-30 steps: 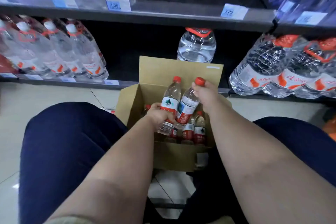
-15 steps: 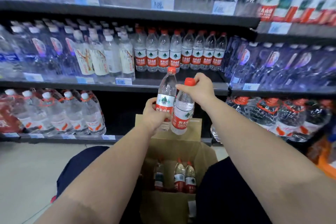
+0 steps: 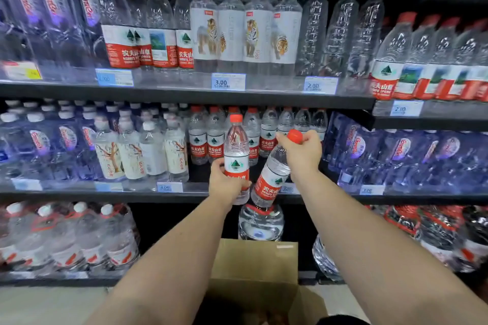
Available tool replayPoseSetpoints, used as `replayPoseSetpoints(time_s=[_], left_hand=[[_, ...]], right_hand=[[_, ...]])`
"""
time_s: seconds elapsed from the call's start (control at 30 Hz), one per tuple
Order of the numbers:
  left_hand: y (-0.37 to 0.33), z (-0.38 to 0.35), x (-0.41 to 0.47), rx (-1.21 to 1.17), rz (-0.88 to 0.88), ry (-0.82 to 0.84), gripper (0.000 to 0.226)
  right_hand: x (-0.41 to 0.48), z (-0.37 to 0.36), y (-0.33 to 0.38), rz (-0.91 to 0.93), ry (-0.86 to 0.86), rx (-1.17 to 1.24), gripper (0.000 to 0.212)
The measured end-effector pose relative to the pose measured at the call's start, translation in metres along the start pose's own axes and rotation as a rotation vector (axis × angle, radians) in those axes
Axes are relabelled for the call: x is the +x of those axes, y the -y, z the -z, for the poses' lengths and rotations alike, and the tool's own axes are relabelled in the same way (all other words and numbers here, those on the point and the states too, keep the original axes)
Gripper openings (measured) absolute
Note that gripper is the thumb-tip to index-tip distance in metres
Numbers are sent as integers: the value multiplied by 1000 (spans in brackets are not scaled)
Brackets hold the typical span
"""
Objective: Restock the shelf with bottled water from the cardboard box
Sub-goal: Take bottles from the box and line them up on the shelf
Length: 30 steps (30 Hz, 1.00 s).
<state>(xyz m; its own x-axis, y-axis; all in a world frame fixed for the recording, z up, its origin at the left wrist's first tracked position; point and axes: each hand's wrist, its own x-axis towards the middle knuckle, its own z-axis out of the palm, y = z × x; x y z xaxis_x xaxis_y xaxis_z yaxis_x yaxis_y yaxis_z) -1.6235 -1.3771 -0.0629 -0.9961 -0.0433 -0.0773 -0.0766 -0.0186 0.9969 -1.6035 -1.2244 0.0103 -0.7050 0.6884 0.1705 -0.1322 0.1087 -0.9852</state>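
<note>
Left hand [image 3: 227, 184] grips one bottle [image 3: 236, 150] upright; right hand [image 3: 303, 152] pinches a tilted bottle [image 3: 272, 179] by its neck. Straighten it before sliding both onto the shelf [image 3: 132, 196].

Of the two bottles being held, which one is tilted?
The bottle held by the right grip near its cap is tilted; the other bottle, in the left grip, stands upright.

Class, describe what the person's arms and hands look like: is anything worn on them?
The left forearm and right forearm are bare; no sleeve shows. The left hand and right hand wear no gloves; no watch, bracelet or ring is visible.
</note>
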Motion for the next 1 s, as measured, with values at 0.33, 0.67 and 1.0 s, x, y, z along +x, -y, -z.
replayPoseSetpoints(time_s=[0.33,0.67,1.0], left_hand=[[4,-52,86,178,-96,-114,70],[39,-59,135,295,-115,40,79],[46,-40,147,233,-62,239,67]], right_hand=[[92,-51,-17,49,4,-74,46],[120,-76,-68,43,222,-144,59],[97,-50,-139,-163,389,-269,73]])
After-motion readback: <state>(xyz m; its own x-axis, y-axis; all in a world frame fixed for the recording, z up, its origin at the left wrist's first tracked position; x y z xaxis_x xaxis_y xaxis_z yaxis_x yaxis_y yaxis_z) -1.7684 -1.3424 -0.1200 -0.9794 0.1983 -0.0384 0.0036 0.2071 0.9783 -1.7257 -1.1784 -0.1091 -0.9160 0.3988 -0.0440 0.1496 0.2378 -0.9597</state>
